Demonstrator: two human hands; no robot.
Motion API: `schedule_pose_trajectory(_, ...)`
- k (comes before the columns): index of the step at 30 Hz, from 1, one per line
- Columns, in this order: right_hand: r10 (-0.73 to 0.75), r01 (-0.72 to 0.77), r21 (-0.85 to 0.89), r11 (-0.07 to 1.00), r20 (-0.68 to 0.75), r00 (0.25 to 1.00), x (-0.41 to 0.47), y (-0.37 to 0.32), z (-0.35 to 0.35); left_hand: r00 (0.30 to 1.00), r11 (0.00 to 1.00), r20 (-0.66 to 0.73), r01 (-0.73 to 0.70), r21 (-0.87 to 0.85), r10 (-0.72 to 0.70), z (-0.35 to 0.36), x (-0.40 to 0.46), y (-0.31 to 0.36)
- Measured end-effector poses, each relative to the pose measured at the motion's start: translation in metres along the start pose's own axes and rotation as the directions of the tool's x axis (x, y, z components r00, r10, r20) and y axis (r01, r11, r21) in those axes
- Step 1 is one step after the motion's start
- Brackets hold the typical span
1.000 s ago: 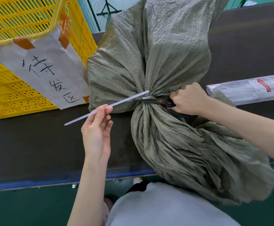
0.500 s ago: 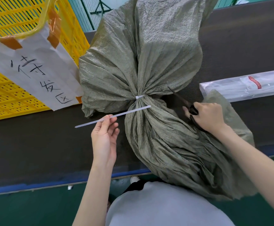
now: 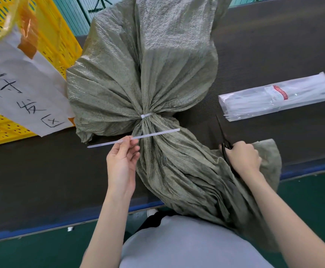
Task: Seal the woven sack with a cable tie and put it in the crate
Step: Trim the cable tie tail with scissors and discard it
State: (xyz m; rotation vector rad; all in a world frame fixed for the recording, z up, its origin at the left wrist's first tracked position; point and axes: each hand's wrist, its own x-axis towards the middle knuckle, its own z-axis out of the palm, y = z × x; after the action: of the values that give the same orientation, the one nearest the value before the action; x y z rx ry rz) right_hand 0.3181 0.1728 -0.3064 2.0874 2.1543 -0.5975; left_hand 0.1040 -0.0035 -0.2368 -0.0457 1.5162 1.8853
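A grey-green woven sack [image 3: 148,70] lies on the dark table, its neck gathered and cinched by a white cable tie [image 3: 146,115]. The loose mouth of the sack spreads toward me over the table edge. My left hand [image 3: 122,161] pinches a cut-off white strip of cable tie [image 3: 134,137], free of the sack and held just below the knot. My right hand [image 3: 243,158] grips black scissors [image 3: 224,139], blades pointing away, to the right of the neck and resting on the sack's mouth. The yellow crate [image 3: 47,33] stands at the far left.
A white paper sign with handwriting [image 3: 22,91] is taped to the crate's front. A clear packet of white cable ties [image 3: 279,96] lies on the table at the right. The table's blue front edge [image 3: 41,228] runs near my body.
The scissors have cut the tie's tail at the neck and my right hand has drawn them back to the right. My left hand has pulled the severed strip down, away from the knot.
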Motion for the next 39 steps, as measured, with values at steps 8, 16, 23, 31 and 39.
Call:
schedule_pose_trajectory(8, -0.084, 0.095, 0.108, 0.99, -0.103, 0.991, 0.041, -0.039, -0.025, 1.0, 1.0, -0.003, -0.002, 0.03, 0.002, 0.008, 0.001, -0.002)
schedule_pose_trajectory(16, -0.255, 0.27, 0.1, 0.958, -0.145, 0.956, 0.056, -0.045, -0.005, 1.0, 0.998, 0.001, -0.006, 0.056, 0.006, 0.004, -0.002, -0.008)
schedule_pose_trajectory(23, -0.345, 0.368, 0.104, 0.924, -0.188, 0.919, 0.046, -0.039, 0.004, 1.0, 0.997, 0.02, -0.01, 0.07, 0.008, 0.007, -0.008, -0.012)
schedule_pose_trajectory(31, -0.514, 0.592, 0.452, 0.668, -0.295, 0.805, -0.021, -0.055, -0.028, 0.997, 0.989, 0.035, -0.068, 0.128, 0.064, 0.004, -0.018, -0.019)
schedule_pose_trajectory(39, -0.769, 0.748, 0.433, 0.503, -0.172, 0.616, -0.08, -0.075, -0.018, 0.993, 0.979, -0.008, -0.118, 0.168, 0.121, -0.007, -0.034, -0.025)
